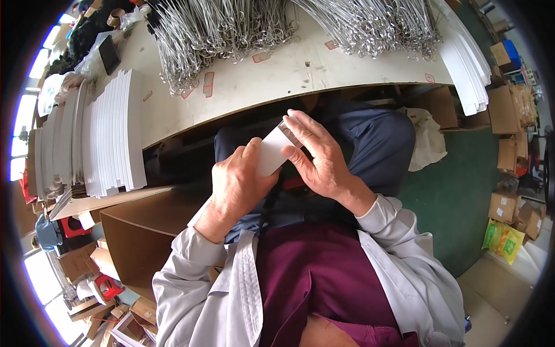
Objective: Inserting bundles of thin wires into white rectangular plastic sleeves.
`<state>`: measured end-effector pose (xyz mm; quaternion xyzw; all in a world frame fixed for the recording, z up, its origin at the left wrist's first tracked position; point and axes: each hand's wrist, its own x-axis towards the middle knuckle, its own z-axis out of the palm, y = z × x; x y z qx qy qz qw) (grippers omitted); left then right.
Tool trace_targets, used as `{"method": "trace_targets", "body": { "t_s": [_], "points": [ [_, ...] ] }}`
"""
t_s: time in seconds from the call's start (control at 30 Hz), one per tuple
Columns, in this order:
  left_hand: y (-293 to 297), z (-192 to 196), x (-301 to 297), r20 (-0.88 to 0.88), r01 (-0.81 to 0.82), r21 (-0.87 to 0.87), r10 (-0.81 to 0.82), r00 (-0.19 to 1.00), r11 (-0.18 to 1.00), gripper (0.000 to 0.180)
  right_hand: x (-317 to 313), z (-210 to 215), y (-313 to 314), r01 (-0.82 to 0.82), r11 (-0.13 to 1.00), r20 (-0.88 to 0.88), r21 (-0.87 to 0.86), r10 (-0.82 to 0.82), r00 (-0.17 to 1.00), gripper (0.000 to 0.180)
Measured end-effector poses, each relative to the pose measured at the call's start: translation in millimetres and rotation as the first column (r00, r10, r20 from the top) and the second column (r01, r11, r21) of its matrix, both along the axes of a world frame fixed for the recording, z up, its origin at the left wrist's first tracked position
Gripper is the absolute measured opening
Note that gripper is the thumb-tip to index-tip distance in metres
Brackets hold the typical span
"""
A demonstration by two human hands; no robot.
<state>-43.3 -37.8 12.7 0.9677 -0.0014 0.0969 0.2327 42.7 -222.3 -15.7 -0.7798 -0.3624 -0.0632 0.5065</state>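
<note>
A narrow white cardboard box (273, 151) is held over my lap, slanting up to the right. My left hand (238, 176) wraps round its lower part, thumb along one side. At the box's upper end is my right hand (319, 155), fingers laid against the end and thumb bent in near the side edge, so the end sits between them. A greyish strip shows at that end; whether it is an opening or a flap I cannot tell. The box's inside is hidden.
Bundles of thin metal rods with looped ends (219, 34) lie on the white table (243, 87) ahead. Flat white boxes (113, 136) stand stacked at left, more white boxes (467, 63) at right. A large open carton (139, 231) is at my left; cartons (504, 207) line the right side.
</note>
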Motion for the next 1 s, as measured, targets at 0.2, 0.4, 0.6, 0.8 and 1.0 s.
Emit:
{"method": "trace_targets", "body": {
  "t_s": [0.2, 0.4, 0.6, 0.8, 1.0],
  "points": [
    [1.5, -0.3, -3.9, -0.033, -0.036, -0.032, 0.035, 0.999, 0.999, 0.063, 5.0, 0.7, -3.8, -0.034, 0.998, 0.03, 0.046, 0.033, 0.999, 0.037],
    [3.6, -14.7, -12.1, 0.004, -0.021, -0.068, 0.021, 1.0, 0.997, 0.067, 8.4, 13.1, -16.3, -0.285, 0.949, -0.642, 0.131, 0.301, 0.705, 0.036],
    [-7.9, -18.3, -12.2, -0.009, -0.007, -0.065, 0.006, 1.0, 0.998, 0.067, 12.0, 3.9, -10.2, -0.131, 0.971, -0.696, 0.2, 0.235, 0.678, 0.038],
    [-10.4, -29.2, -13.2, 0.038, 0.018, 0.06, -0.021, 0.999, 0.998, 0.065, 6.7, 8.9, -4.1, -0.046, 0.995, -0.684, 0.085, 0.092, 0.724, 0.023],
    [-11.3, -30.2, -13.2, 0.108, 0.039, 0.092, -0.049, 0.993, 0.995, 0.068, 3.6, -2.2, 1.7, 0.095, 0.964, -0.835, 0.25, 0.165, 0.525, 0.021]
  ]
}}
